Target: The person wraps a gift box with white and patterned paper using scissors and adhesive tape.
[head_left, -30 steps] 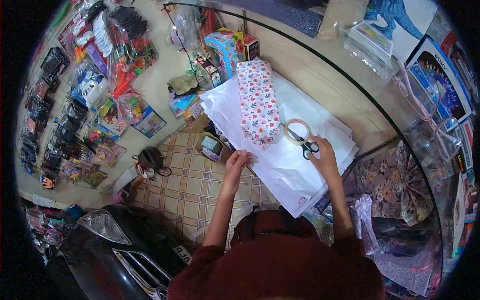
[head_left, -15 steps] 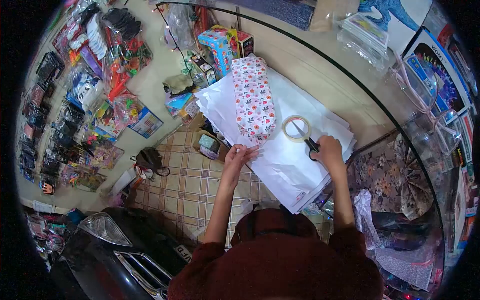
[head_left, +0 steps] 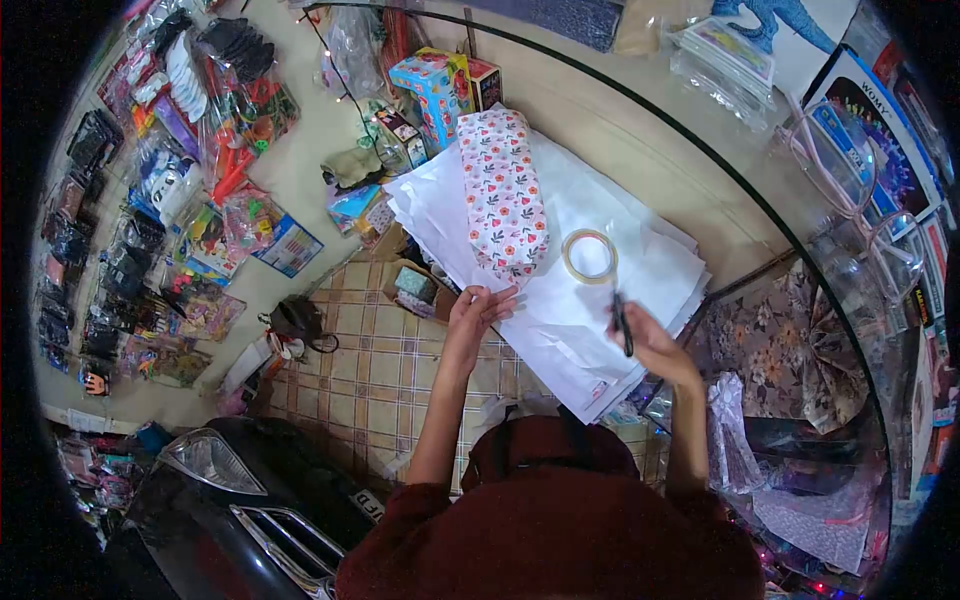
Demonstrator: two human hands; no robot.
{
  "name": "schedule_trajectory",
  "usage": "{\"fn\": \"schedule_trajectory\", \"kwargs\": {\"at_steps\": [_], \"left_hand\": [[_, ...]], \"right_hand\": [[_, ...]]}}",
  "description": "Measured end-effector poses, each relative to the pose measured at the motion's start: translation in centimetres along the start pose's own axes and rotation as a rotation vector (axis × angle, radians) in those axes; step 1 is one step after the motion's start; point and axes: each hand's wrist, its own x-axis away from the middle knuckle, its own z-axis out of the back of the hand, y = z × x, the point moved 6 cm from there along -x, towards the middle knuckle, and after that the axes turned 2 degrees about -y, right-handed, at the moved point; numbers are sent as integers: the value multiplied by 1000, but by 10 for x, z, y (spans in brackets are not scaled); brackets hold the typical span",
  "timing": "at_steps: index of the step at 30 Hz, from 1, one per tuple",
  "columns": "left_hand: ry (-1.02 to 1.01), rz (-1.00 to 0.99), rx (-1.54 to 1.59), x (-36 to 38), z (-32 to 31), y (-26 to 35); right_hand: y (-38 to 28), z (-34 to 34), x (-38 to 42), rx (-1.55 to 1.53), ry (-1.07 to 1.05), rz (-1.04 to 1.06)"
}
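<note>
A parcel in white floral wrapping paper (head_left: 502,190) lies on a stack of large white sheets (head_left: 640,240). My left hand (head_left: 474,315) is at the stack's left edge, just below the parcel's near end, with its fingers stretched out and its fingertips close to the wrapping. To the right, my right hand (head_left: 655,345) grips black-handled scissors (head_left: 622,326), its fingers around the handles and the blades pointing away from me. A roll of tape (head_left: 570,268) rests flat on the sheets between the parcel and the scissors.
A curved dark edge (head_left: 690,130) of a glass counter bounds the work area on the far and right sides. Small boxes (head_left: 430,95) stand behind the parcel. Bagged goods (head_left: 225,150) hang at left, above a black motor vehicle (head_left: 220,510). An open carton (head_left: 400,285) sits beside my left hand.
My right hand has lifted the scissors off the tape roll and drawn them toward me, turning them. My left hand's fingers have straightened slightly; the parcel and tape stay in place.
</note>
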Motion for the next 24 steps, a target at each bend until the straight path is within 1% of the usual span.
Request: {"fn": "schedule_trajectory", "kwargs": {"at_steps": [2, 4, 7, 10, 13, 16, 19, 24], "left_hand": [[-12, 1, 7, -1, 1, -1], [-29, -5, 33, -1, 1, -2], [-21, -14, 26, 0, 0, -1], [-19, -13, 44, 3, -4, 0], [-39, -18, 30, 3, -5, 1], [-46, -4, 48, 3, -4, -2], [-30, 8, 46, 4, -4, -2], [-14, 18, 40, 7, -6, -1]], "right_hand": [[3, -26, 8, -120, -298, -107], [11, -43, 14, -265, -422, -240], [39, -47, 14, -131, -416, -431], [39, -50, 10, -68, -419, -478], [53, -51, 8, -201, -389, -506], [57, -52, 1, -291, -345, -478], [58, -51, -6, -304, -303, -455], [69, -48, -10, -389, -246, -477]]}}
